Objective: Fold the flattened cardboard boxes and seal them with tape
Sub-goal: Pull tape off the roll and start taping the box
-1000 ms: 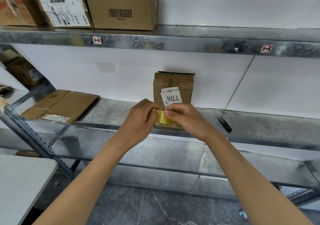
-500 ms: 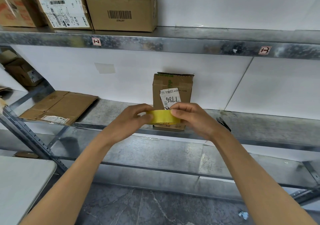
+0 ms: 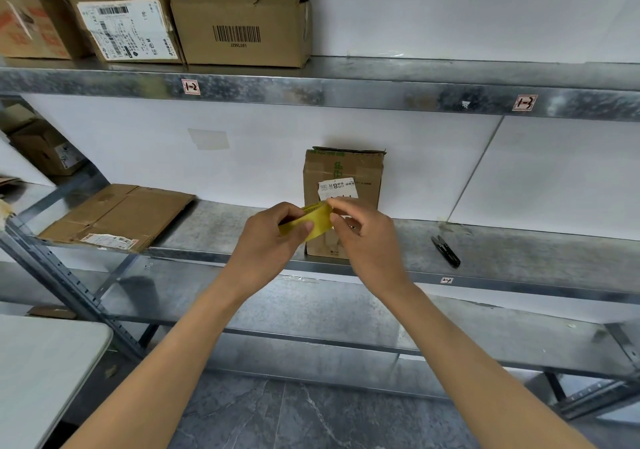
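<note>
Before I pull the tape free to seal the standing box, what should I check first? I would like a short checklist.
1. Left hand grips the tape roll: ok.
2. Right hand fingers pinch the roll's edge: ok.
3. Free tape end lifted: cannot tell.
4. Standing box upright on the shelf: ok.
5. Its top flaps closed: cannot tell.
6. Snips on the shelf, right of the box: ok.
</note>
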